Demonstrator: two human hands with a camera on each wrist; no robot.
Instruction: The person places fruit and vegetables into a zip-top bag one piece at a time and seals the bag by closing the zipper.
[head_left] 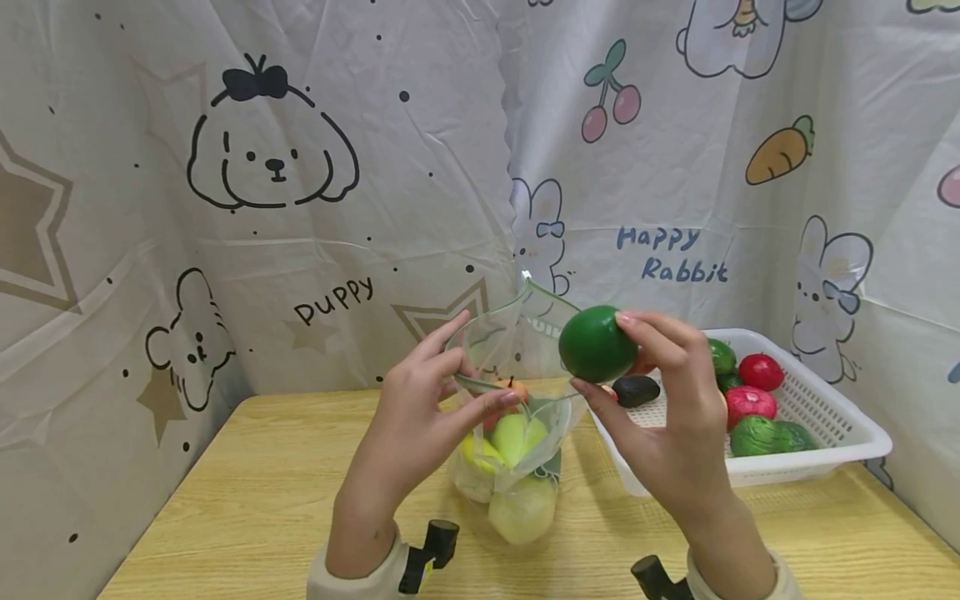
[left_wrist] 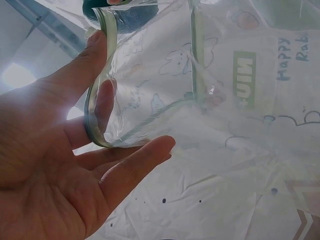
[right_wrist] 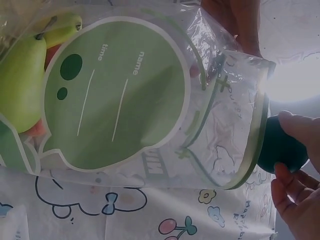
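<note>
A clear zip bag [head_left: 491, 333] with green edging stands on the table, its mouth spread. My left hand [head_left: 420, 417] grips the mouth's rim; in the left wrist view the thumb [left_wrist: 82, 62] lies on one side of it, a finger behind the plastic. My right hand [head_left: 671, 400] pinches a glossy dark green oval fruit [head_left: 597, 343] between thumb and fingers, right at the bag's mouth. Inside the bag are a green pear [right_wrist: 22, 82], something yellow [head_left: 480, 452], a pale round fruit [head_left: 522, 510] and partly hidden reddish pieces. A green label [right_wrist: 117, 95] covers part of the bag.
At the right, a white perforated basket [head_left: 847, 450] holds a dark avocado-like fruit [head_left: 636, 391], red pieces [head_left: 761, 372] and green ones [head_left: 768, 437]. The wooden table [head_left: 247, 500] meets a printed curtain [head_left: 420, 208] at the back and sides.
</note>
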